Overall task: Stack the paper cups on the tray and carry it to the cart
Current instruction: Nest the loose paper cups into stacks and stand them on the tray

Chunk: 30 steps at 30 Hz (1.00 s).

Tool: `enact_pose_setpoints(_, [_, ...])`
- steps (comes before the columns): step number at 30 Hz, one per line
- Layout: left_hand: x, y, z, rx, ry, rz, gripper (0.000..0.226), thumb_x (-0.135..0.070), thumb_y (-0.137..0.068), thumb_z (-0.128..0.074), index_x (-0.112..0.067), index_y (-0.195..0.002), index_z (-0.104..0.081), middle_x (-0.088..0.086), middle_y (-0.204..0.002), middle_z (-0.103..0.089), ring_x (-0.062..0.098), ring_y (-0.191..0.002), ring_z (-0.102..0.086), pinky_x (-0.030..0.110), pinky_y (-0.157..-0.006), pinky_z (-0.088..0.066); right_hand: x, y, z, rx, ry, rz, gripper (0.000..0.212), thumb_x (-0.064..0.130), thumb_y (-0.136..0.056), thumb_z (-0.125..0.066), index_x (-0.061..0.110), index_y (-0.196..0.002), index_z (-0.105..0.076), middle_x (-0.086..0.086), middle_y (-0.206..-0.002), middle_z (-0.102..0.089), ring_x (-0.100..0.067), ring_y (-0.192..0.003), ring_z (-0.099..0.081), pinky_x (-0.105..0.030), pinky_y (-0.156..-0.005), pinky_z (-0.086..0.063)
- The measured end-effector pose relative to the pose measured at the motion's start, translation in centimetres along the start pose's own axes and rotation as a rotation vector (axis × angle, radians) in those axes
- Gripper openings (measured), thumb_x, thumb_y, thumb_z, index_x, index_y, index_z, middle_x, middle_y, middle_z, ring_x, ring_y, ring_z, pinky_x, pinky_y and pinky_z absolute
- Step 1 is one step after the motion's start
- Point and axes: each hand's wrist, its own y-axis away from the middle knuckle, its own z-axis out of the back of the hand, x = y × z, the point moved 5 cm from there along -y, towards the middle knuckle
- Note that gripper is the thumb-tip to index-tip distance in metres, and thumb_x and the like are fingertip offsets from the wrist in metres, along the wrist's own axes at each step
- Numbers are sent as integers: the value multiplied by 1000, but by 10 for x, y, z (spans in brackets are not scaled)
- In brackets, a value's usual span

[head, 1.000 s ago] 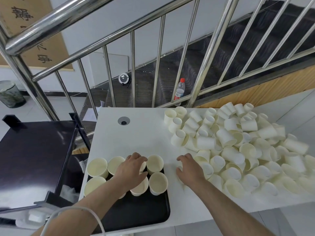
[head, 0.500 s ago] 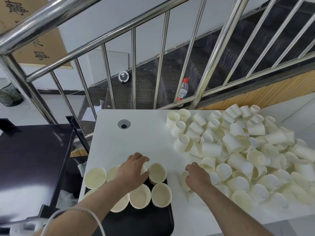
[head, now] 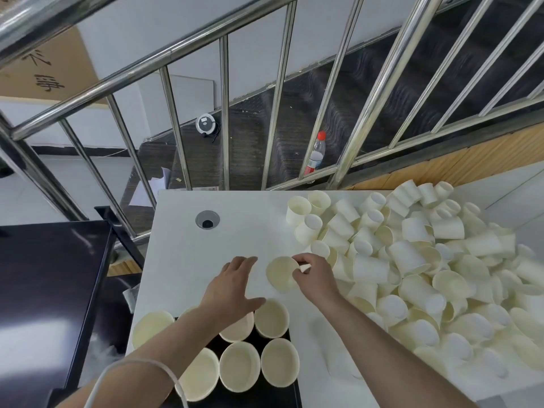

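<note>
The right hand (head: 316,278) is pinching a paper cup (head: 282,272) by its rim, thumb and curled fingers closing on the right side of the mouth, and the cup is tilting so its open mouth is facing the camera. It is sitting above the white table (head: 182,260), near the middle, between the two hands and just left of the right hand's knuckles. The left hand (head: 235,287) is lying flat with its fingers spread and straight, holding nothing, its fingertips reaching toward the cup but staying a little apart from it. Its wrist and forearm are crossing over the far row of upright cups (head: 270,318) standing on the black tray (head: 265,396), which is sitting at the table's near left corner. Two rows of cups are showing there, mouths up, touching one another; one cup at the left end is overhanging the tray's edge, as far as can be told. A loose pile (head: 426,260) of cups is covering the table's right half, most lying on their sides. A dark cart (head: 44,290) is standing against the table's left edge. A grommet hole (head: 207,219) is sitting near the far left corner. Behind the table a steel railing (head: 223,113) is rising, and a bottle (head: 315,153) with a red cap is standing on the stairs beyond it.
</note>
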Motion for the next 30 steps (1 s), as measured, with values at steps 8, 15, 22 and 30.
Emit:
enact_pose_setpoints(8, [0, -20, 0, -74, 77, -20, 85, -41, -78, -68, -23, -147, -23, -10, -140, -36, 12, -127, -38, 25, -88, -44, 27, -8, -30, 149, -121, 71, 22, 14, -87, -62, 20, -108, -68, 18, -78, -61, 4, -51, -52, -7, -54, -36])
enact_pose_setpoints(15, [36, -28, 1, 2, 6, 203, 77, -24, -77, -64, -23, -142, -24, -1, -134, -33, 20, -123, -40, 30, -81, -46, -11, -46, 11, -112, 379, 13, 44, 30, -90, -62, 18, -132, -53, -1, -133, -48, -22, -120, -46, -30, -96, -41])
enact_pose_setpoints(22, [62, -27, -5, 73, -50, 331, 79, -28, -79, -65, -23, -144, -20, 2, -134, -32, 22, -124, -39, 33, -83, -47, -28, -62, 17, -3, 646, -80, 40, 24, -94, -57, 18, -131, -45, -2, -139, -36, -26, -126, -35, -31, -93, -41])
enact_pose_setpoints(30, [67, -28, -10, 76, -53, 314, 81, -26, -81, -64, -25, -147, -16, 1, -138, -32, 22, -125, -38, 33, -86, -46, -20, -65, 10, -45, 534, -33, 45, 22, -92, -58, 18, -135, -46, -3, -138, -41, -27, -125, -39, -34, -96, -42])
